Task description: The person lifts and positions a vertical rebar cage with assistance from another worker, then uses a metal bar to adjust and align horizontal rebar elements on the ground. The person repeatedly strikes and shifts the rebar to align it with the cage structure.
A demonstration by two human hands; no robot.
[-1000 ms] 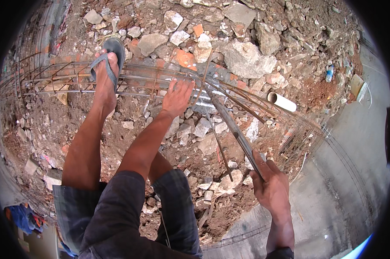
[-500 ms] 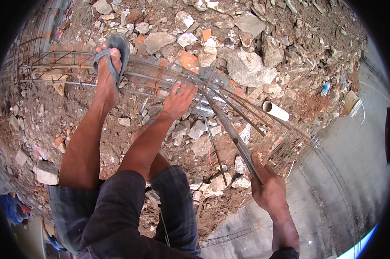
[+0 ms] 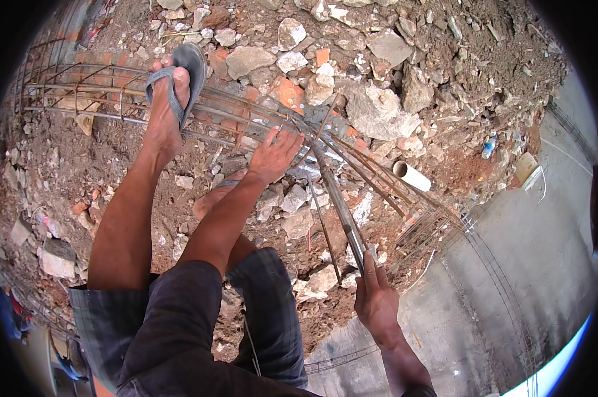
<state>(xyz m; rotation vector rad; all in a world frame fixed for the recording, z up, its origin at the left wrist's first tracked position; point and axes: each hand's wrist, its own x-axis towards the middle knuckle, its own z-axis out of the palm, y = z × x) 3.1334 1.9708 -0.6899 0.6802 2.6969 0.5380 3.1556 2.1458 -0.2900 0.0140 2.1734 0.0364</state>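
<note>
My right hand (image 3: 376,298) is closed round the lower end of a long grey metal bar (image 3: 339,205). The bar slants up and left from my fist. Its far end meets the steel bars of a rebar cage (image 3: 236,118), near a short crossing rod (image 3: 325,121). Palm down, my left hand (image 3: 277,155) lies on the cage beside that end, fingers stretched over the bars. Whether its thumb hooks under is hidden. A thin loose rod (image 3: 324,228) lies left of the metal bar.
My sandalled foot (image 3: 176,92) stands on the cage at the left. Broken stones (image 3: 378,112) and brick pieces (image 3: 289,92) cover the soil. A white pipe piece (image 3: 413,176) lies right of the bar. Grey concrete (image 3: 458,317) spreads at lower right, with more rebar (image 3: 501,271) along it.
My right hand has swung the bar's near end left and slightly down, so the bar stands steeper. My left hand stays at the same place on the cage.
</note>
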